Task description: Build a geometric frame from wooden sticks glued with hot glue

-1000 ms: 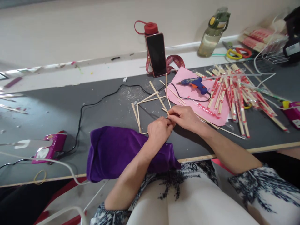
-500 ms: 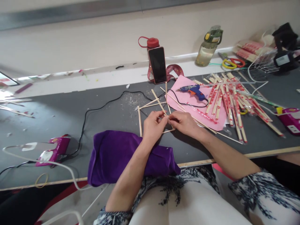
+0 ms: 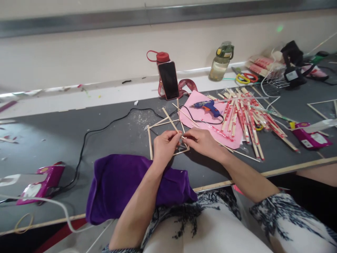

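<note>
A bare wooden chopstick [image 3: 170, 118] slants up and away from my fingers. My left hand [image 3: 165, 147] pinches it near its lower end between thumb and fingers. At that same end, my right hand [image 3: 202, 143] has its thumb and fingertips pressed together; the exact contact is partly hidden. Under and around both hands stands a frame of joined chopsticks [image 3: 150, 142], with one stick rising at its far right corner. A blue glue gun [image 3: 207, 106] lies beyond my right hand on a pink sheet [image 3: 193, 100]. Purple cloth [image 3: 118, 186] lies beneath my left forearm.
Several chopsticks in red-printed wrappers [image 3: 247, 116] are heaped on the right. A phone [image 3: 169, 80] leans on a red-capped bottle [image 3: 162, 57]. The glue gun's black cord [image 3: 110, 129] crosses the grey table to a purple power strip [image 3: 43, 181]. Scissors [image 3: 243, 78] and a water bottle [image 3: 220, 66] stay behind.
The view has shifted, so the table's contents appear farther left and slightly lower. Both hands remain together at the chopstick's lower end, with the right fingertips slightly lower against it.
</note>
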### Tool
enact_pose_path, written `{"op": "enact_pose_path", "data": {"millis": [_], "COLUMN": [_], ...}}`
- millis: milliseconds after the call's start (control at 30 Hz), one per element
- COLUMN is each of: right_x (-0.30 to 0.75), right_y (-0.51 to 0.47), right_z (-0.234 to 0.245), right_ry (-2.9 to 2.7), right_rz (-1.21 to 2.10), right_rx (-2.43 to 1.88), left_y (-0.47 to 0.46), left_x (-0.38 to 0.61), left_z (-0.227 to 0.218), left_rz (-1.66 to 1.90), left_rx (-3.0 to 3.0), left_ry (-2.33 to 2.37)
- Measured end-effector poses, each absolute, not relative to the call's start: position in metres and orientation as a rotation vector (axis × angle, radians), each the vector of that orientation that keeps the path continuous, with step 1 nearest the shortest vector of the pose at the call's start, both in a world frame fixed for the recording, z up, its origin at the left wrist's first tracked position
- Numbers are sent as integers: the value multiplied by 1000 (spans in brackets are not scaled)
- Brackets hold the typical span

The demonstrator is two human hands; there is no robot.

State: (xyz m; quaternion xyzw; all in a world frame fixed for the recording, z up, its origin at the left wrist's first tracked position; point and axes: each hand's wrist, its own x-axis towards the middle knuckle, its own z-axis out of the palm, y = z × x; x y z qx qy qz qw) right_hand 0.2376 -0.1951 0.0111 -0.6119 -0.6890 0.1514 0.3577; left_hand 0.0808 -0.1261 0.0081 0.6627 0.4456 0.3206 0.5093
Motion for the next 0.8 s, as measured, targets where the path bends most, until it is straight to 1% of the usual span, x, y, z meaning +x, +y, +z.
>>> {"op": "enact_pose_path", "data": {"millis": [100, 167, 267, 333, 367, 433, 533, 667, 800], "right_x": [255, 278, 324, 352, 363, 379, 386, 384, 386], "right_y": [-204, -205, -193, -178, -169, -153, -136, -125, -124], "right_z": [29, 39, 44, 37, 32, 20, 9, 8, 7], "right_ry": [-1718, -1658, -1500, -1414, -1386, -1344, -1348, -1359, -1242], "right_rz": [323, 252, 101, -63, -85, 14, 178, 187, 389], "right_rx": [-1604, -1701, -2038, -2293, -2390, -2504, -2559, -2602, -2498], "left_y": [-127, -128, -129, -130, -131, -131, -131, -129, -129], "left_x": [81, 81, 82, 82, 82, 82, 82, 82, 82], "left_z": [8, 9, 11, 11, 11, 10, 9, 6, 4], "left_rz": [772, 772, 775, 776, 777, 780, 783, 790, 799], "left_rx": [1622, 1630, 1654, 1675, 1682, 1685, 1673, 1671, 1677], "left_ry": [1068, 1066, 1057, 1049, 1048, 1050, 1060, 1060, 1047]}}
